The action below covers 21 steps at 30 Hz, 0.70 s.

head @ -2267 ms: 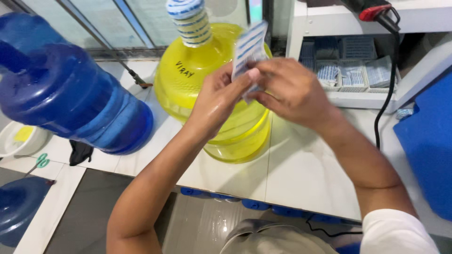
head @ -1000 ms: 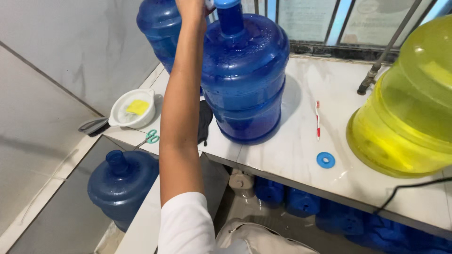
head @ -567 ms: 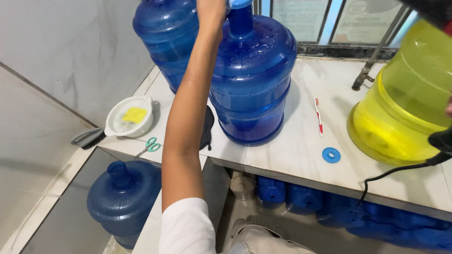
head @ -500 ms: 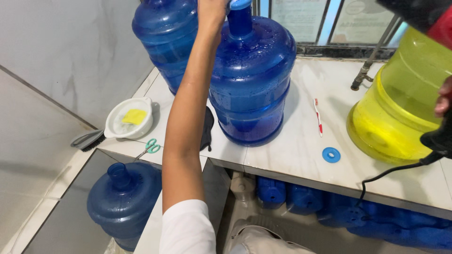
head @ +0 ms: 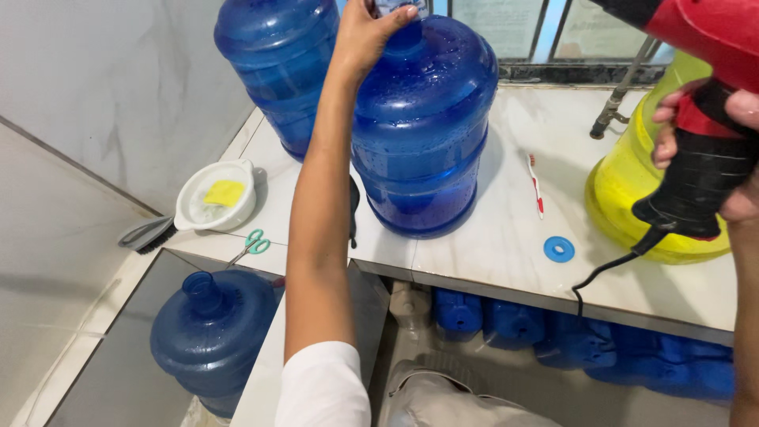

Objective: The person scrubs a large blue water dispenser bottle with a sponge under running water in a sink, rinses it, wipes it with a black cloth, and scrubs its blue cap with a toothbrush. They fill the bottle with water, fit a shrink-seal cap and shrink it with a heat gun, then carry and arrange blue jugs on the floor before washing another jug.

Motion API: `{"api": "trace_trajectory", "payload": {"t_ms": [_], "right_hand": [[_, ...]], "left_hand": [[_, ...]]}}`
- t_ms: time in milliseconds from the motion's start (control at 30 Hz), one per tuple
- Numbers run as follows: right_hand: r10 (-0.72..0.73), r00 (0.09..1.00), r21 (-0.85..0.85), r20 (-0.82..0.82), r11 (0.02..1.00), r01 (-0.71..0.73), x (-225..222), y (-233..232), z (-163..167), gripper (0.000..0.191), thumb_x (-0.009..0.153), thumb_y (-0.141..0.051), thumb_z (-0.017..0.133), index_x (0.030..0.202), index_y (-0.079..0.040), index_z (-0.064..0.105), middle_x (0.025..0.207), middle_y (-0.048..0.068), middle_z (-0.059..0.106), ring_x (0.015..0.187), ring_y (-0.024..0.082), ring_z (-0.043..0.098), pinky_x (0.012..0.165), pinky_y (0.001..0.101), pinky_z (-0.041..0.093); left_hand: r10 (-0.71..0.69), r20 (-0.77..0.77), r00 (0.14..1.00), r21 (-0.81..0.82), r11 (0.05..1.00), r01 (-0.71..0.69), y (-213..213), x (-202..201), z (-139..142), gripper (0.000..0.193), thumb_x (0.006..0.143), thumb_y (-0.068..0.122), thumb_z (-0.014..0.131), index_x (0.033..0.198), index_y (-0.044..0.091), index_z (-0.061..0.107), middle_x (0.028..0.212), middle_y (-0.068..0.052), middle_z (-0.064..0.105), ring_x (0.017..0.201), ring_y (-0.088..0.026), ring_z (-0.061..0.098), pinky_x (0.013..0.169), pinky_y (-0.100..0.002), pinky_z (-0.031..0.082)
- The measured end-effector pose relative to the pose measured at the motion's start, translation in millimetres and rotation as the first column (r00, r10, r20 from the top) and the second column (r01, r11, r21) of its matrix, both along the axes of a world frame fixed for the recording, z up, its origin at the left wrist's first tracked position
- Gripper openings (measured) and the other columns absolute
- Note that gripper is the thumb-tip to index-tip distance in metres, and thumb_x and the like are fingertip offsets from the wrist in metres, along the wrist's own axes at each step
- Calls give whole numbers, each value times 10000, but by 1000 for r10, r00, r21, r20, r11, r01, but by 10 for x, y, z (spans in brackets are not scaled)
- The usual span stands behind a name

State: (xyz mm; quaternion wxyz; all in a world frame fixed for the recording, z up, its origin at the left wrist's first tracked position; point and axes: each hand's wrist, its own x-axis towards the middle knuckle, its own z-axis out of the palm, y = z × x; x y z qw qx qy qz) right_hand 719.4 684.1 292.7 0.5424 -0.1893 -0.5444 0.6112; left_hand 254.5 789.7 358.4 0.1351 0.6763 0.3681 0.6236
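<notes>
The right hand (head: 715, 134) now grips a red-and-black heat gun (head: 696, 119), newly raised beside the yellow jug (head: 632, 198). Beyond, the left hand (head: 371, 32) stays clamped over the blue jug (head: 423, 126) neck, steadying its cap for sealing.

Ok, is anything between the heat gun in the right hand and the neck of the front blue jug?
Nothing visible does. The right hand holds the heat gun over the yellow jug; the left hand already rests on the blue jug.
</notes>
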Motion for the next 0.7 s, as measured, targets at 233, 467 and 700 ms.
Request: {"api": "trace_trajectory", "payload": {"t_ms": [233, 467, 700], "right_hand": [[-110, 975, 138, 191, 987, 85, -588, -214, 485, 375, 817, -216, 680, 1129, -15, 629, 966, 119, 658, 820, 211, 687, 847, 357, 600], [-127, 937, 122, 325, 988, 91, -691, -225, 671, 399, 849, -275, 631, 1134, 4, 640, 826, 154, 654, 756, 216, 676, 801, 337, 587], [-124, 902, 55, 414, 992, 111, -692, -120, 759, 440, 879, -362, 591, 1147, -17, 645, 821, 137, 655, 734, 192, 667, 761, 302, 576]], "left_hand": [[785, -66, 616, 211, 614, -760, 27, 540, -363, 891, 730, 205, 885, 1388, -45, 338, 1133, -296, 669, 1016, -483, 671, 866, -461, 548], [377, -124, 918, 27, 926, -377, -11, 78, -242, 836, 751, 222, 929, 1353, 9, 389, 1146, -257, 728, 1091, -426, 698, 932, -441, 563], [650, -134, 748, 10, 756, -655, 56, 412, -123, 900, 660, 346, 942, 1284, -40, 421, 1136, -272, 694, 1071, -449, 669, 914, -519, 490]]}}
